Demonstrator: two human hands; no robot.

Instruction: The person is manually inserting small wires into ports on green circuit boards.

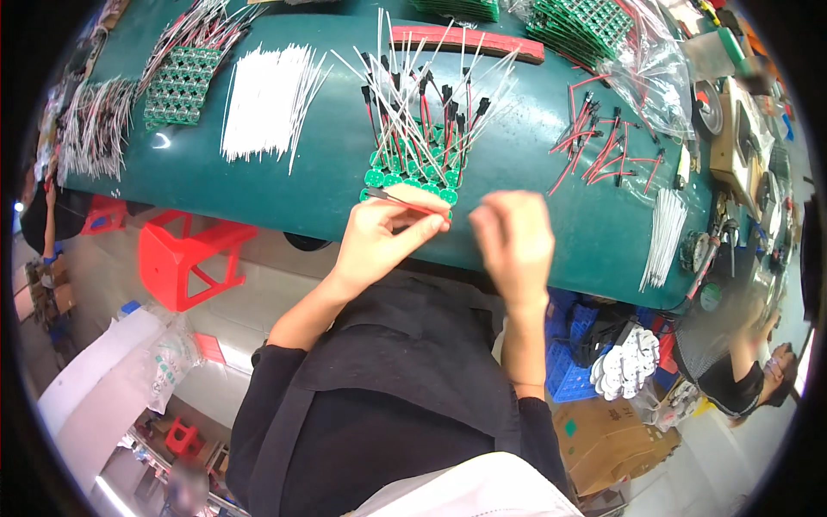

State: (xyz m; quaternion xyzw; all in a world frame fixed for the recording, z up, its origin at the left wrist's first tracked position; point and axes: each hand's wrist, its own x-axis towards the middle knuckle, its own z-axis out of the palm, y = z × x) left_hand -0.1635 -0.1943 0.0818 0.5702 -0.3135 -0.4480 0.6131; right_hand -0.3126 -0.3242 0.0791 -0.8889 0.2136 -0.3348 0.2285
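Observation:
My left hand (376, 237) pinches a thin red-and-black wire lead (405, 204) between thumb and fingers, at the near edge of a green circuit board panel (375, 177). From that panel rise several red-and-black leads with black connectors (450, 109), along with long thin white strands. To the right of the panel, my right hand (519, 237) is raised over the table edge, apart from the left. Its fingers are curled and smeared by motion, so whether they hold anything is hidden.
White strands lie in a pile (267, 103) on the left and a bundle (663, 237) on the right. Loose red leads (603, 146) are scattered at right. Behind the panel sits a red bar (469, 41). More green boards (181, 86) lie far left. A red stool (177, 258) stands below the table.

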